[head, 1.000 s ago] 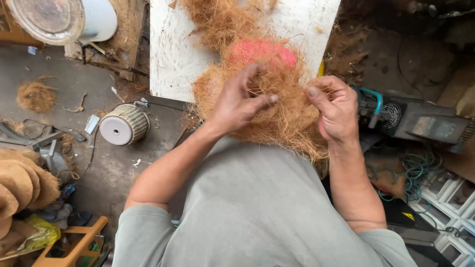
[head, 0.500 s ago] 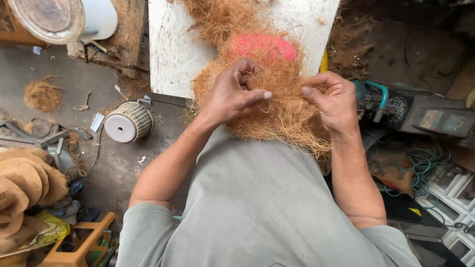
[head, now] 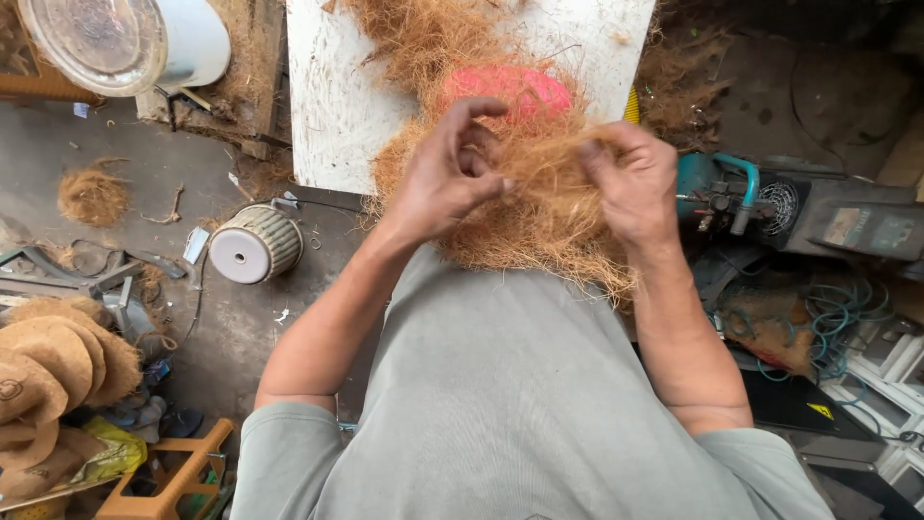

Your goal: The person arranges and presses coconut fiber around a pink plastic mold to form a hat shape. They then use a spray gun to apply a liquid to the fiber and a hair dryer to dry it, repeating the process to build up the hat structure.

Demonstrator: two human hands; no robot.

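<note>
White worktop (head: 337,106) at the person's front bears a mass of brown coconut fibre (head: 539,207) over a pink form (head: 515,89), left hand (head: 448,178) and right hand (head: 630,183) both pinching strands.

A mass of fibre (head: 539,207) lies on the board's (head: 337,106) near edge, between both hands — a bucket (head: 125,39) far left, a compressor (head: 770,207) right.

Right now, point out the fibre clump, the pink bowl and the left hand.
fibre clump (head: 539,217), head view, lower middle of the mass.
pink bowl (head: 525,89), head view, top of its dome.
left hand (head: 438,183), head view, back of hand.
</note>
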